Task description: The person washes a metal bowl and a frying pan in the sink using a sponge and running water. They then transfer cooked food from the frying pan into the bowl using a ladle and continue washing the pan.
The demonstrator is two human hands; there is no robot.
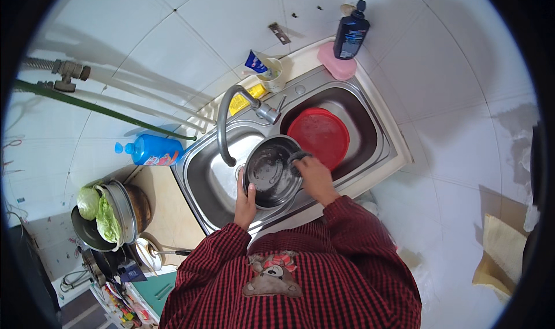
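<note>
My left hand (246,202) grips the near left rim of a round metal pot (271,177), tilted over the divider of a double-bowl stainless steel sink (208,199). Wet suds or residue show on its inside. In my right hand (316,177) is a dark scrubbing pad (299,156), pressed at the pot's right inner wall. The curved spout of the faucet (223,125) ends just left of the pot, over the left bowl; no water is seen running. A red plastic basin (319,134) lies in the right bowl, partly behind the pot and my right hand.
Behind the sink stand a cup (274,79) with a blue tube, a yellow tube (247,98), a pink soap box (336,62) and a dark bottle (352,32). To the left are a blue detergent bottle (156,149), stacked pots (123,214) with cabbage (88,202) and a green cutting board (158,288).
</note>
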